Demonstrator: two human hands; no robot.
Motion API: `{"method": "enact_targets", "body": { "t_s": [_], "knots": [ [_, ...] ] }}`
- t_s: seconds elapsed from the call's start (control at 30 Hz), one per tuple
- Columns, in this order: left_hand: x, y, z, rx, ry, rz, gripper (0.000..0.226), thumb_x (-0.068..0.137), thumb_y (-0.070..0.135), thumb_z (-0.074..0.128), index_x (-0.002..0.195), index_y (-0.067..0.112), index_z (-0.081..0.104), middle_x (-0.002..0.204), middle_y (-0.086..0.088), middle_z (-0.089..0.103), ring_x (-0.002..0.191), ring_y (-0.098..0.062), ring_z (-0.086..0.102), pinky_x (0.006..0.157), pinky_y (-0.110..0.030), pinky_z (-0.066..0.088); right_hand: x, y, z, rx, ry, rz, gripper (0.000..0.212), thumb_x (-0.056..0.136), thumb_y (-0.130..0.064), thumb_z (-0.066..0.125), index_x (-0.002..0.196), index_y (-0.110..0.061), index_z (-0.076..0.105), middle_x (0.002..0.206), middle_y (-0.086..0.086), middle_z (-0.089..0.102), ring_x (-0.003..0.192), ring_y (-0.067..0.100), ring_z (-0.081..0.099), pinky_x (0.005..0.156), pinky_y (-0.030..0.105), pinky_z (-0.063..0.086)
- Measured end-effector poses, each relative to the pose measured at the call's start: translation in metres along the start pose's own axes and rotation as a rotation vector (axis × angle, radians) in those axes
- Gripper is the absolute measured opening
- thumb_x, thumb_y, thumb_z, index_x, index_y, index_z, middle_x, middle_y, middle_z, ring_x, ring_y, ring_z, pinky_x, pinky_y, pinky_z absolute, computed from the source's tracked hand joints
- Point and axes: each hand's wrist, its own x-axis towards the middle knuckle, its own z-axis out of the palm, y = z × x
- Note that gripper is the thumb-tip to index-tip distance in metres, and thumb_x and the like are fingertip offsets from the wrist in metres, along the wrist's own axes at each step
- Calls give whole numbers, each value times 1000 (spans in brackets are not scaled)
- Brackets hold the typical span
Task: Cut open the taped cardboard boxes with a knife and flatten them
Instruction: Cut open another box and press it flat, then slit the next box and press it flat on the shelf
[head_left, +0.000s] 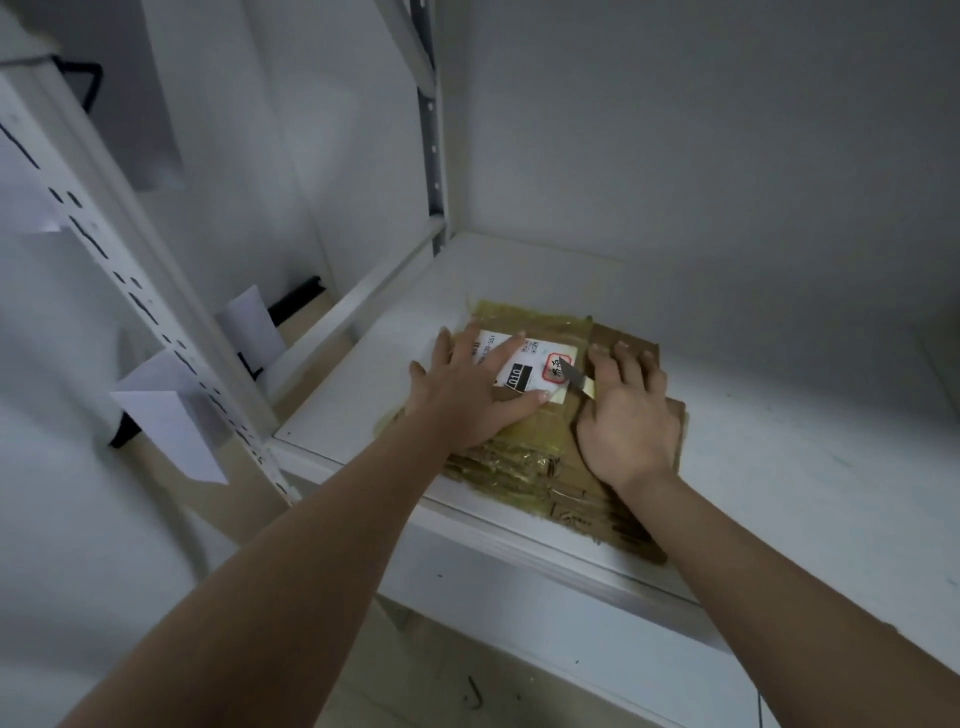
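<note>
**Fingers Braced on a Taped Box, Blade at the Label**

Fingers of your left hand lie straight and spread, pressed flat on the box top; those of your right hand are curled round the knife, with the fingertips resting on the cardboard beyond it.

Shelf. The white shelf of a metal rack carries everything. Its slotted upright stands at the left, with paper slips hung on it.

Box. The cardboard box lies low near the shelf's front edge, toward its left corner, well wrapped in yellowish tape. One end overhangs or meets the front edge; which, cannot be told. It looks already squat, but its seams appear uncut.

Label. A white shipping label sits on the top face, partly under your left fingers, with a red-bordered sticker at its right end.

Hands. Your left palm probably serves as a clamp, so the box cannot slide on the smooth shelf under the blade's push. It lies to the left of the knife, which keeps those fingers out of the cutting line if you draw the blade toward the shelf's front edge.

Knife. Only the short grey blade and a pale stretch of handle show between your hands. The tip is at the sticker's edge; whether it has pierced the tape cannot be told.
</note>
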Motion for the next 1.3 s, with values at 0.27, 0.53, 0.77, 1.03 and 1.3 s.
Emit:
{"method": "enact_targets", "body": {
  "t_s": [0.27,0.53,0.77,1.03,1.3],
  "knots": [
    [-11,22,-30,366,79,1,81,81,82,25,151,41,18,160,-17,6,147,-38,-1,113,-62,3,-8,16,-12,487,128,25,36,98,-19,39,134,-20,46,151,3,34,145,22,13,113,50,24],
    [-28,57,-47,-19,60,-15,58,93,64,39,140,31,47,144,-2,48,132,-26,42,107,-49,31,-35,48,-41,595,158,79,37,101,-21,36,137,-21,46,138,4,49,135,23,33,106,35,33],
    [-39,98,-62,202,294,66,75,86,72,40,142,22,43,157,-16,21,146,-36,14,110,-66,10,-48,86,-49,548,196,182,38,100,-23,38,137,-21,44,132,13,51,120,31,50,96,41,46],
    [-34,167,-44,223,340,380,55,92,51,48,139,24,44,157,-12,21,148,-33,2,111,-66,6,-62,133,-60,493,244,280,30,98,-20,40,125,-18,54,119,15,57,105,32,56,83,33,45],
    [-31,283,-2,216,255,627,53,95,47,47,141,21,40,156,-11,18,148,-32,-1,112,-63,9,-100,237,-107,352,392,408,12,96,-12,43,89,-12,52,89,12,55,95,37,53,67,29,33]
  ]
}}
